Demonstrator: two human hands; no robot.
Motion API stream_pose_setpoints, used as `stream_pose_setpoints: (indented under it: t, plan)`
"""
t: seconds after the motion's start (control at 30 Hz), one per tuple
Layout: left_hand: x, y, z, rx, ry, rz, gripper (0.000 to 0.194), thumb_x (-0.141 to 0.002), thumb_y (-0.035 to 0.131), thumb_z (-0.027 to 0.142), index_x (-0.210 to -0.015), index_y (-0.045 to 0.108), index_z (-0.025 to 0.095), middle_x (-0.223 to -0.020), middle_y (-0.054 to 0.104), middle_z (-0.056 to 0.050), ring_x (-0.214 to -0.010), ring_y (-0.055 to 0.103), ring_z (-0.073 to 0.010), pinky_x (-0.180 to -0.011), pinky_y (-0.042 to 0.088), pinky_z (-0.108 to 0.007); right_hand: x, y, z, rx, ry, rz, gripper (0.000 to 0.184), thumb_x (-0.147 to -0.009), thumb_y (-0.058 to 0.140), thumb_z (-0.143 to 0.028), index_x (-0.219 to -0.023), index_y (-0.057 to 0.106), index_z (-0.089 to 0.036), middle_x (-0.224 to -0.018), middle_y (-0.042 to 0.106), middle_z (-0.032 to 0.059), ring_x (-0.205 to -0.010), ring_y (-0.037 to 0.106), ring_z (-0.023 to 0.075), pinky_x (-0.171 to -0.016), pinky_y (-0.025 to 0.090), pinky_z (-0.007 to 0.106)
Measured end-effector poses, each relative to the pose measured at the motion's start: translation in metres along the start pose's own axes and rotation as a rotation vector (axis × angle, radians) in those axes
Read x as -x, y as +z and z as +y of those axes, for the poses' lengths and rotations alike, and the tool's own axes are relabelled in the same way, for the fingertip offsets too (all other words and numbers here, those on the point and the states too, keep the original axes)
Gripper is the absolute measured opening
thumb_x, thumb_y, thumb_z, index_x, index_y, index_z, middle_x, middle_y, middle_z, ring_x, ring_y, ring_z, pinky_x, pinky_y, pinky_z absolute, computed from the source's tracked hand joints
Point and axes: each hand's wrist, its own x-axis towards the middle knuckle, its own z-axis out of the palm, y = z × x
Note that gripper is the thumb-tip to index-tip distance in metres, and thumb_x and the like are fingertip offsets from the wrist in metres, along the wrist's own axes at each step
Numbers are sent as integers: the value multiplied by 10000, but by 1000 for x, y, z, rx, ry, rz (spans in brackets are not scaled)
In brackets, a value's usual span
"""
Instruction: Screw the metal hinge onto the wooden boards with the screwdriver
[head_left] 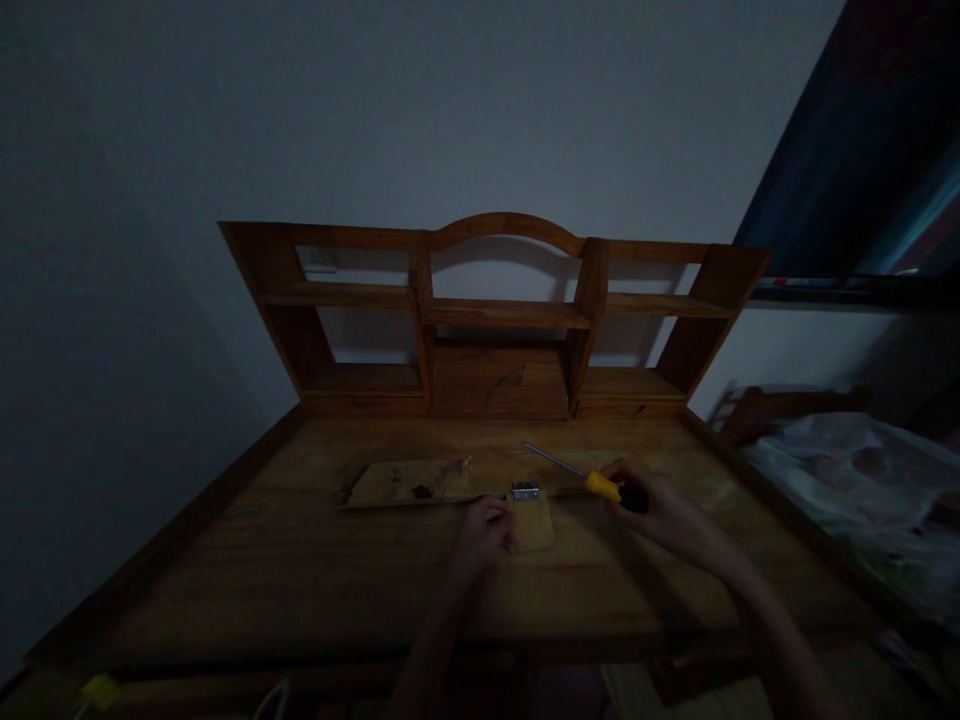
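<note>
I find the metal hinge (526, 491) at the far end of the small wood piece (535, 527) on the table (337, 580), right of the nearer left hand (487, 525). The screwdriver (602, 486) slants leftward and away. The right hand (651, 502) closes its fingers around the handle; left fingers curl, grip unclear to me.

My screwdriver (592, 482) has a 2-coloured handle (604, 487), yellow and black, and a grey shaft (553, 460). I see a silvery metal piece (526, 491), a tan board (394, 484) with dark blotches, a grain-streaked brown desk (337, 580) and a blue-grey wall (480, 120).
</note>
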Motion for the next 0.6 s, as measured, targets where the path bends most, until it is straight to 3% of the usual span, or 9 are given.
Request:
stream_pose_setpoints:
  t: [0.1,0.2,0.4,0.6]
  plan:
    - [0,0,0,0,-36,15,340,-644,751,407,-714,508,180,-499,545,43,-368,537,-124,-399,431,-221,-11,-35,-12,60,-108,16,334,-797,610,-225,-1131,600,-210,-1079,671,68,-914,652,220,-781,515,343]
    - [1,0,0,6,-33,3,343,-649,748,406,-718,495,185,-493,535,47,-383,547,-130,-409,441,-226,-21,-47,-22,110,-161,26,323,-795,658,-277,-1111,616,-226,-1053,680,57,-911,657,222,-793,520,353]
    - [-1,1,-7,59,-56,52,352,-627,736,372,-771,480,178,-580,587,40,-361,533,-117,-390,446,-241,-26,-39,-35,81,-154,66,272,-780,720,-422,-940,643,-216,-921,674,38,-824,644,199,-699,514,312]
    - [-1,2,-8,34,-38,58,328,-654,734,365,-769,495,172,-558,583,34,-377,541,-115,-401,441,-226,-22,-32,-40,-10,-114,49,279,-800,703,-337,-1028,601,-212,-965,674,34,-853,651,191,-725,520,305]
